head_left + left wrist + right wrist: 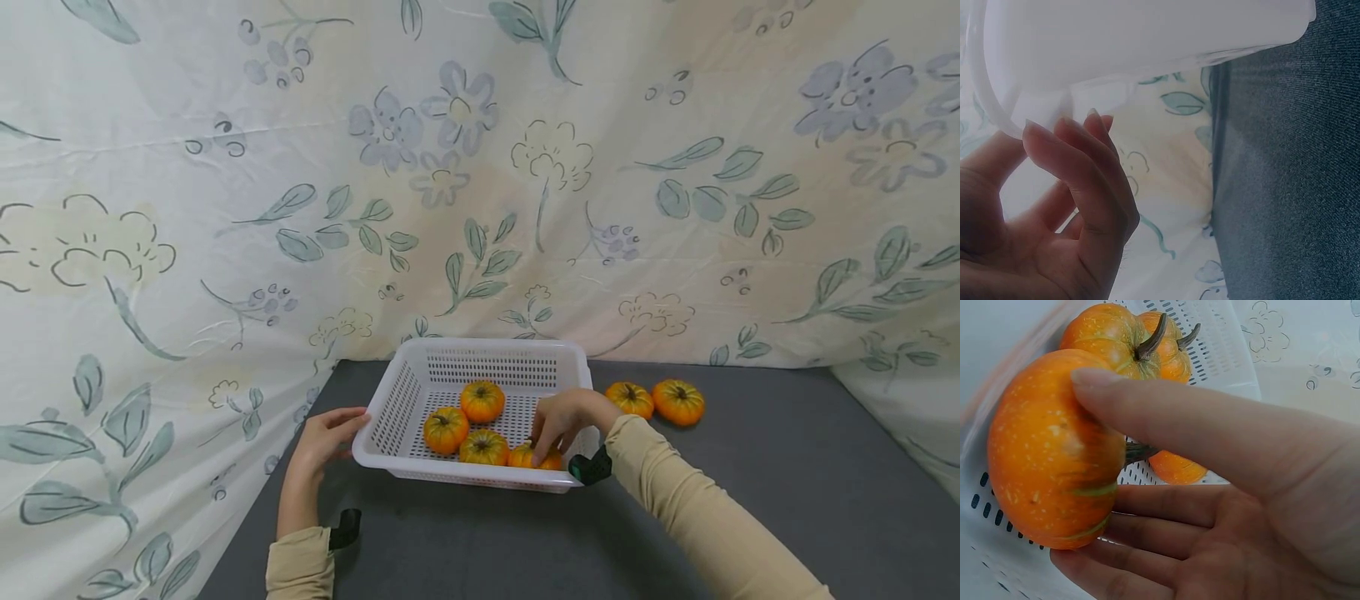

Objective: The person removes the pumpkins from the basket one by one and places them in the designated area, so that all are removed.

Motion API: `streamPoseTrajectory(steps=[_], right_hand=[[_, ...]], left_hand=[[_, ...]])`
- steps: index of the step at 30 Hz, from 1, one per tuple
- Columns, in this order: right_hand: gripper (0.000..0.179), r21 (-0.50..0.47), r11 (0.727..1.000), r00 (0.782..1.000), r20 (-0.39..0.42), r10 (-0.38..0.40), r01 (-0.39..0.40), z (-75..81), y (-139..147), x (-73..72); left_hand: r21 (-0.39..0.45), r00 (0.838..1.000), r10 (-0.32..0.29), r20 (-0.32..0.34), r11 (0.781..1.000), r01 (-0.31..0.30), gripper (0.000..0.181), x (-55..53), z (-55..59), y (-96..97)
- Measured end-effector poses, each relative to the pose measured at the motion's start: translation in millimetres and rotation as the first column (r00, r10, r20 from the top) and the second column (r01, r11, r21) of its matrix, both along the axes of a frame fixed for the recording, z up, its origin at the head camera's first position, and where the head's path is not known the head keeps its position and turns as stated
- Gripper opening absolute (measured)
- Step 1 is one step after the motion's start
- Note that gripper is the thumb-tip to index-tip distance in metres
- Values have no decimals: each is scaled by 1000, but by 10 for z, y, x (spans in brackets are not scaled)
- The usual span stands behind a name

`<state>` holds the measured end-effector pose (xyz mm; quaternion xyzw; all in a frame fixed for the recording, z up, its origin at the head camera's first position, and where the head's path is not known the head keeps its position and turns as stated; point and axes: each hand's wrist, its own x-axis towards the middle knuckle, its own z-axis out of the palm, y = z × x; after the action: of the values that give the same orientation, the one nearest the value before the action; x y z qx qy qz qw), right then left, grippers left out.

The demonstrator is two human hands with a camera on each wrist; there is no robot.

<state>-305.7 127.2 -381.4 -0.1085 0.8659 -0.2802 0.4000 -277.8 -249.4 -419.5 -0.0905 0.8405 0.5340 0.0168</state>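
A white plastic basket (465,473) with slotted walls stands on the dark tabletop. My left hand (321,437) is at its left end; in the left wrist view the thumb and fingers pinch the basket's rim (1010,122). Inside the basket, near its front right corner, my right hand (567,413) holds a small orange pumpkin (1047,450), thumb on one side and fingers on the other. Three more pumpkins sit in the basket: one at the front (483,448), one at the left (446,430) and one further back (482,402).
To the right of the basket, two pumpkins lie on the table, one partly behind my right wrist (628,398) and one beside it (678,402). A floral cloth (450,208) hangs behind the table and along its sides.
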Motion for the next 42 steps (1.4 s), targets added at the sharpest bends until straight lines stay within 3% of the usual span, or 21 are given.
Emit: streamPoseTrajectory(steps=[25, 33, 42], right_hand=[[48, -7, 1000, 999, -37, 16, -16, -15, -4, 5], [56, -36, 999, 999, -30, -23, 22, -15, 5, 12], [56, -82, 995, 995, -82, -55, 48, -2, 9, 19]], left_hand=[[-6, 1000, 1, 0, 1000, -1, 51, -20, -17, -17], [-3, 1000, 0, 0, 1000, 0, 51, -24, -24, -22], [5, 1000, -2, -2, 1000, 2, 51, -20, -23, -23]])
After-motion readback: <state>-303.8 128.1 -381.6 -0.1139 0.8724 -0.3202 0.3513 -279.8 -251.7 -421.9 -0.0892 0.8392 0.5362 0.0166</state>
